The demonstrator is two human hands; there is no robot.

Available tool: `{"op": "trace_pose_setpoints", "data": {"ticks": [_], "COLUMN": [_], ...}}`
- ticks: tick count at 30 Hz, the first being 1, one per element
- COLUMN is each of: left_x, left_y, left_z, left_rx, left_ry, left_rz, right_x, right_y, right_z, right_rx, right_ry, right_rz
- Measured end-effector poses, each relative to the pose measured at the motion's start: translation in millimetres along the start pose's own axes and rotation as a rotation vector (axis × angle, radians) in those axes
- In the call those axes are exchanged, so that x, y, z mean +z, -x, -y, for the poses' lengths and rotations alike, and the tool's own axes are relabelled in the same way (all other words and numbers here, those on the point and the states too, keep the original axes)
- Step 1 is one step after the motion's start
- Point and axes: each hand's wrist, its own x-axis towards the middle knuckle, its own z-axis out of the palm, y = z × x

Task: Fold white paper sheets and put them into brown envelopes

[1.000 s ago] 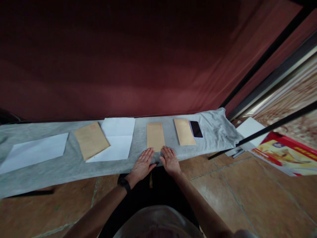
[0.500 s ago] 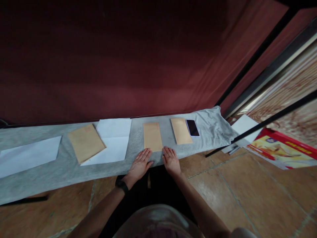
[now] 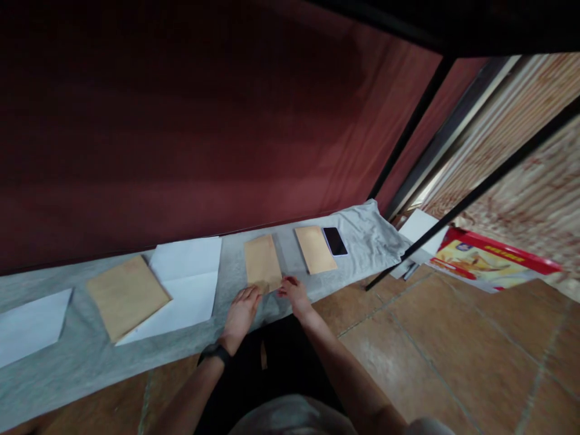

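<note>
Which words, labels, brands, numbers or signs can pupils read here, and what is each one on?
No text can be read with certainty.
Red and yellow box: yellow lettering and a small blue emblem, too blurred to read.
Middle brown envelope: any print is too faint to read.
Phone: dark screen, no text visible.

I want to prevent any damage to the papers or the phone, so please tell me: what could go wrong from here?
1. The left hand and right hand are at the near edge of the middle brown envelope; uneven pulling might crease it.
2. The grey cloth is wrinkled beside the phone; a tug on it could shift the phone.
3. The left brown envelope overlaps a white sheet; moving one might drag the other.
</note>
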Motion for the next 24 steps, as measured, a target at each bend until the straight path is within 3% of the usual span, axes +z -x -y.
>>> {"op": "trace_pose_setpoints", "data": {"ticks": [7, 10, 13, 18, 21, 24], "left_x": [10.2, 9.2, 9.9, 18.3, 22.6, 23.5], "left_y": [2.5, 2.5, 2.4, 2.8, 3.1, 3.2], "left_z": [11.0, 8.4, 8.6, 14.9, 17.0, 17.1], "left_rx": [0.010, -0.079, -0.172, -0.159, -0.138, -0.123], "left_ry": [0.200, 0.224, 0.232, 0.216, 0.167, 0.117], "left_rz": [-0.121, -0.207, -0.270, -0.199, -0.182, -0.179], "right_x": [40.6, 40.8, 15.5, -58.9, -94.8, -115.4], "right_y": [7.8, -2.6, -16.5, -38.5, -45.5, -48.0], "right_z": [-11.5, -4.0, 11.9, 38.0, 41.5, 36.9], "right_rx": [0.153, 0.146, 0.087, 0.011, 0.021, 0.069], "right_ry": [-0.236, -0.281, -0.334, -0.379, -0.375, -0.342], "right_rz": [0.059, 0.007, -0.051, -0.153, -0.204, -0.217]}}
